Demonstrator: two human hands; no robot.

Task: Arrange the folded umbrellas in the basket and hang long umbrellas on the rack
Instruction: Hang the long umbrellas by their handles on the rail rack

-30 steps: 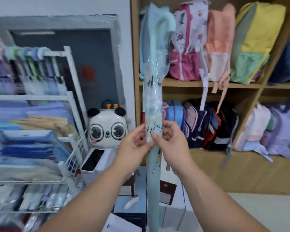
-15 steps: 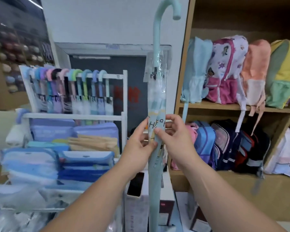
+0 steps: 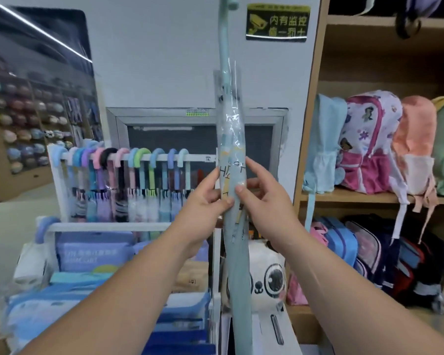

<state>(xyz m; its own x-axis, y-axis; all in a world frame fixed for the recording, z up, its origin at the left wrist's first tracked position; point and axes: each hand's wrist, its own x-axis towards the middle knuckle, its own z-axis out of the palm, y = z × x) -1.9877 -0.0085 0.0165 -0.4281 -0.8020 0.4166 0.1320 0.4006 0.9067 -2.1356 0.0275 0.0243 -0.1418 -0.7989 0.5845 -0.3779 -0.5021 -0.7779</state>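
I hold a long pale teal umbrella [image 3: 230,119] upright in front of me, its upper half in a clear plastic sleeve and its hooked handle cut off at the top edge. My left hand [image 3: 205,201] and my right hand [image 3: 260,198] both pinch its shaft at mid-height from either side. To the left behind it stands a white rack [image 3: 198,158] whose top bar carries several long umbrellas [image 3: 139,175] hung by pastel hooked handles. The right end of that bar is bare.
Lower rack shelves hold blue and purple packaged goods [image 3: 92,254]. A panda-faced white item [image 3: 269,280] sits behind the umbrella's lower part. Wooden shelves [image 3: 344,198] on the right are full of backpacks [image 3: 369,139]. A white wall with a yellow-and-black sign [image 3: 276,23] is behind.
The view has tilted up and left, bringing the rack's hanging bar closer to centre. The umbrella has risen, its hook now leaving the top of the frame. Both hands keep their grip.
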